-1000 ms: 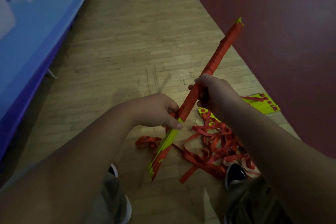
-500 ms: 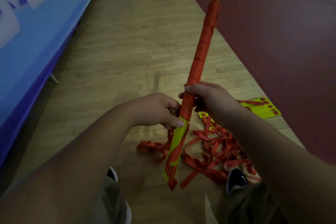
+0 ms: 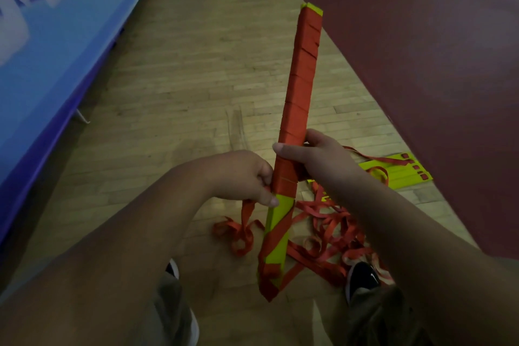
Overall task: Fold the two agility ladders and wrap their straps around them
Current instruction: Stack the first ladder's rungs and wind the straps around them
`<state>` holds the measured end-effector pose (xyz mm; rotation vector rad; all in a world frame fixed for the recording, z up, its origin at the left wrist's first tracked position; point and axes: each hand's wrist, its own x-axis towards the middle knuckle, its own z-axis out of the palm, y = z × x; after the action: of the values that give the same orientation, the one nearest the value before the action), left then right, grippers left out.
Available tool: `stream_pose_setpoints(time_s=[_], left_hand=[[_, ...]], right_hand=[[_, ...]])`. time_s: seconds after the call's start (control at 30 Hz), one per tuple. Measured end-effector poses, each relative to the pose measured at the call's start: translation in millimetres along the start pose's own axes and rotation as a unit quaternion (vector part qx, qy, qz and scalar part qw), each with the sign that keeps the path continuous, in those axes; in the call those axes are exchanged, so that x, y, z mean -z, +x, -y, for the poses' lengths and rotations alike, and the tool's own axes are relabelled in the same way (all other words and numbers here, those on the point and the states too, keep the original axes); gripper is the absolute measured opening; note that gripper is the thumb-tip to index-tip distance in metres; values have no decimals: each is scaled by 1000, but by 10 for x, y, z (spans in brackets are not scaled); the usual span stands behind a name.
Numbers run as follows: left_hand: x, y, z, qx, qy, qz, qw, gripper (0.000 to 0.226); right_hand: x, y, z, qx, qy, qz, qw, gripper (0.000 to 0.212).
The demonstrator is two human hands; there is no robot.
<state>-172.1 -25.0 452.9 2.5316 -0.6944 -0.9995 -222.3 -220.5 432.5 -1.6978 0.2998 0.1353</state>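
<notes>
Over floor, left grip, right grip holding wrapped ladder, banner lettering unreadable.

Premises: indoor sports hall. Evidence: pale hardwood strip floor running to 12 o'clock; maroon surface at 2 o'clock; blue panel with white lettering at 10 o'clock; loose agility ladder at 4 o'clock.

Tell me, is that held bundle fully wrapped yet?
Partly. Red strap covers the upper part of the ladder bundle; below the left hand, bare yellow shows.
</notes>
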Motion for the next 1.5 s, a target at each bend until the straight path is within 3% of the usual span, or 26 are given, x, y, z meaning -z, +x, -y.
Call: stream_pose_setpoints(time_s=[0.47,0.8,1.03,1.3,1.5], left_hand=[[-72,-10,-99,21,67,-13,997,30],[-40,-43,-32,16,73,-54,996,29],[-38,-32,-11,20,59,-40,997,34],[42,-117,-48,35,14,-24,999,34],[-88,-61,-67,31,23,-29,999,54]], right_hand=[[-66,42,-160,-11,16,-78,997,31],[-35,57,-68,-57,109,24,992,29],[-92,63,-119,-10,72,-16,997,30],[-85,81,-95,-25,135,-20,990,44],[-91,80,-72,-43,137,-11,990,47]])
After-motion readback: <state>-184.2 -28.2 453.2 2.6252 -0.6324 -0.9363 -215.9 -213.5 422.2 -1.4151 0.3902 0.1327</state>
